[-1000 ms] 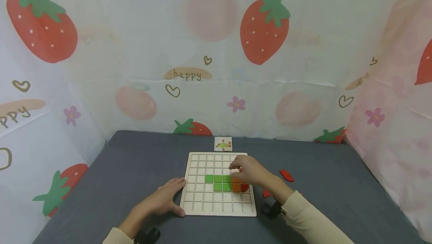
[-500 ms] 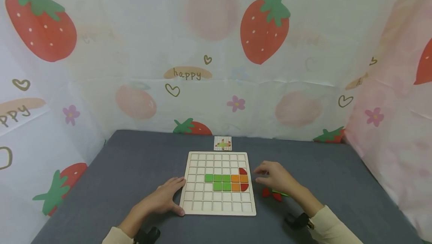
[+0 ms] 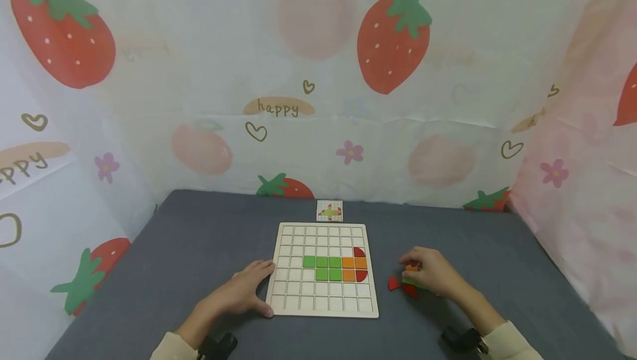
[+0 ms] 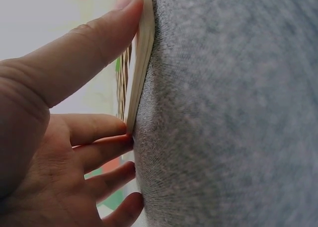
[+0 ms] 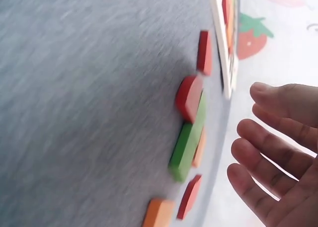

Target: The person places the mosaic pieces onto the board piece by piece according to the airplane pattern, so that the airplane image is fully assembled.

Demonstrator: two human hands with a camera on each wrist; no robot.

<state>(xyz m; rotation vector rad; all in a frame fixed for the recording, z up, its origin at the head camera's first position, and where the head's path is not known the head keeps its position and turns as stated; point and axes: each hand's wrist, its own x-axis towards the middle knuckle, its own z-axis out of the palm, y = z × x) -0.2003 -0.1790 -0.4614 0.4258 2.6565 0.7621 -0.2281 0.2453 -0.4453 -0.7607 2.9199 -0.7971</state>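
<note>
A wooden grid board point(image 3: 293, 299) lies on the grey cloth. It holds a cluster of green squares point(image 3: 322, 267), orange squares point(image 3: 354, 269) and red rounded pieces point(image 3: 359, 252). My left hand point(image 3: 251, 287) rests at the board's lower left corner, its thumb point(image 4: 99, 43) pressed along the board's edge point(image 4: 143, 63). My right hand point(image 3: 425, 272) hovers over loose pieces right of the board, holding nothing. In the right wrist view its relaxed fingers point(image 5: 276, 152) hang just above a green bar point(image 5: 189, 145), red pieces point(image 5: 190, 97) and an orange piece point(image 5: 158, 212).
A small pattern card point(image 3: 329, 210) lies just behind the board. Strawberry-print sheets point(image 3: 318, 72) wall in the grey cloth point(image 3: 199, 238) at the back and both sides. One red piece point(image 3: 394, 283) lies between the board and my right hand.
My right hand left the board's right side and moved right and toward me, over the loose pieces. A red piece now shows in the board's right column. The left hand stayed put.
</note>
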